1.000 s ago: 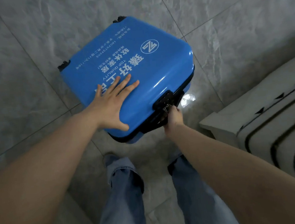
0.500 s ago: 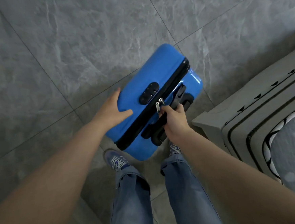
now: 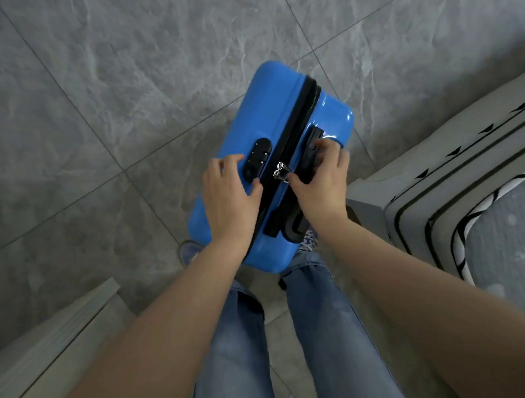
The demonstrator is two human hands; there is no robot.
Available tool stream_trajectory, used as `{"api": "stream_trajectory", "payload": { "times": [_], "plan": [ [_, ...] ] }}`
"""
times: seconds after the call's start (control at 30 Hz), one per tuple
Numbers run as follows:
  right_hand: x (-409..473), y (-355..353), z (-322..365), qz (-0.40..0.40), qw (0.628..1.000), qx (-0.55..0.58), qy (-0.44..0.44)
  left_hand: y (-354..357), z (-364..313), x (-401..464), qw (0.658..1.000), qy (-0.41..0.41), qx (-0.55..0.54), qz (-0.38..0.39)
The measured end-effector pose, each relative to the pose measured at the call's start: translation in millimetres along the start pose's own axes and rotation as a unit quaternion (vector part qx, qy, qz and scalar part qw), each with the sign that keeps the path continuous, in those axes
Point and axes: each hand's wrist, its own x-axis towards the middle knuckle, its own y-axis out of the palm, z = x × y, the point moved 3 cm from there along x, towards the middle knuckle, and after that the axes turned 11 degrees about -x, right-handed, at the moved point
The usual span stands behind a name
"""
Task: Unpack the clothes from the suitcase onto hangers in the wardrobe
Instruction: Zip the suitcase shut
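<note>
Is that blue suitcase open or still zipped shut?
Shut: the blue suitcase has its black zipper seam closed, halves together, pulls meeting.

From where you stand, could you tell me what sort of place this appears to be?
Probably a bedroom at home or in a hotel: grey tiled floor, a bed corner with a striped-edged mattress on the right, and a blue suitcase standing upright at the person's feet.

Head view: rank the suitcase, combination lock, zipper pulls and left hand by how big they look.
1. suitcase
2. left hand, though nearer the camera
3. combination lock
4. zipper pulls
</note>
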Motion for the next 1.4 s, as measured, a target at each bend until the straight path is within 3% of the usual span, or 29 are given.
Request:
{"api": "stream_trajectory", "payload": {
  "times": [0.1, 0.2, 0.33, 0.47, 0.6, 0.8, 1.0, 1.1, 1.4],
  "plan": [
    [6.6, -1.0, 12.5, -0.031, 0.973, -0.175, -0.146, 14.0, -7.1, 6.4, 0.987, -0.106, -0.115, -0.031],
    [16.1, 0.2, 14.9, -0.006, 0.961, -0.231, -0.150, 17.1, 0.3, 11.2, 0.963, -0.192, -0.174, -0.073],
    [22.6, 2.2, 22.8, 0.037, 0.943, -0.283, -0.170, 15.2, 16.8, 14.5, 0.929, -0.280, -0.231, -0.073],
    [24.9, 4.1, 29.4, 0.077, 0.923, -0.320, -0.201, 12.0, 29.5, 17.9, 0.850, -0.376, -0.367, -0.032],
    [27.4, 5.8, 30.8, 0.086, 0.911, -0.331, -0.232, 5.1, 30.8, 19.6, 0.834, -0.387, -0.393, 0.011],
    [22.5, 4.2, 33.7, 0.083, 0.918, -0.299, -0.249, -0.3, 27.8, 19.0, 0.815, -0.406, -0.413, 0.003],
    [21.5, 3.5, 46.1, 0.077, 0.955, -0.184, -0.219, 5.4, 18.3, 17.9, 0.833, -0.449, -0.309, 0.096],
    [22.1, 1.8, 46.7, 0.057, 0.972, -0.139, -0.179, 7.0, 15.2, 16.0, 0.820, -0.445, -0.348, 0.091],
    [11.8, 6.2, 46.9, 0.034, 0.979, -0.069, -0.191, 5.7, 21.3, 13.3, 0.811, -0.429, -0.391, 0.076]
  ]
}}
